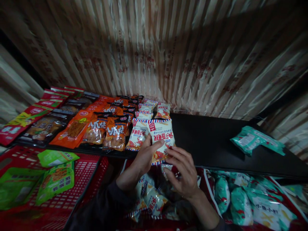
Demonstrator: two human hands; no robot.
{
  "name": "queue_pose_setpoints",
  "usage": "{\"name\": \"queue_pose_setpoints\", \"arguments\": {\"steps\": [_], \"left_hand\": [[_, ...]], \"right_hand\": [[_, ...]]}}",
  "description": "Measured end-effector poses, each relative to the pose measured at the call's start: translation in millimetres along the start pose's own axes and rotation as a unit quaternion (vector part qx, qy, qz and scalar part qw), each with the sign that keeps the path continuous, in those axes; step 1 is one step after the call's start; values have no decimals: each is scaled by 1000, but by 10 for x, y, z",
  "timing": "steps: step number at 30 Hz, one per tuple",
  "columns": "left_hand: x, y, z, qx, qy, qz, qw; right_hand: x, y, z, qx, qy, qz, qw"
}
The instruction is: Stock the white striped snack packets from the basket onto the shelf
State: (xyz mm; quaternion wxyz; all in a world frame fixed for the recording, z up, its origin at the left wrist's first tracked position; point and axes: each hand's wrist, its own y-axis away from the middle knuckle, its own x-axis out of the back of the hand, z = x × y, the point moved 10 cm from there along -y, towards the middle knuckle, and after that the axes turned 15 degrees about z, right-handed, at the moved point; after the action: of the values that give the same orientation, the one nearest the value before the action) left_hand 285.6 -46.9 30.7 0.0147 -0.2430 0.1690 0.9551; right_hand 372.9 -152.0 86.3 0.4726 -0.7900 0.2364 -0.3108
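Thumb and fingers of the left hand (142, 157) grasp a white snack bag (162, 130) at the front edge of a black shelf (207, 138); the right hand (184, 171), loosely spread, seems to touch the bag's lower right. Matching bags (137, 136) sit beside and behind it, orange packets (115, 134) farther left, a red basket (84, 173) below.

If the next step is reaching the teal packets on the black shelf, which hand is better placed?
Probably the right hand: it is nearer those teal packets, while the left hand grips the white packet.
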Motion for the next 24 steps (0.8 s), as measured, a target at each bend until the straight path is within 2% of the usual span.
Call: {"name": "queue_pose_setpoints", "arguments": {"steps": [3,5,7,9,12,15,19,24], "left_hand": [[-2,-2,-79,27,-8,-14,1000],[-23,11,-143,46,-16,-29,998],[-53,28,-190,54,-25,-46,997],[-77,43,-224,53,-39,-59,996],[-105,70,-285,55,-57,-75,994],[-145,121,-353,58,-83,-104,989],[-173,199,-449,60,-143,-142,978],[-208,229,-447,30,-162,-160,973]], "right_hand": [[246,-48,359,-160,-18,117,980],[321,54,686,-302,-54,172,936],[269,200,941,-423,-115,181,880],[174,307,1070,-501,-179,170,829],[37,384,1095,-567,-252,136,773],[-36,391,1053,-598,-290,114,739],[-19,385,1074,-621,-309,138,707],[49,458,1172,-645,-282,187,685]]}}
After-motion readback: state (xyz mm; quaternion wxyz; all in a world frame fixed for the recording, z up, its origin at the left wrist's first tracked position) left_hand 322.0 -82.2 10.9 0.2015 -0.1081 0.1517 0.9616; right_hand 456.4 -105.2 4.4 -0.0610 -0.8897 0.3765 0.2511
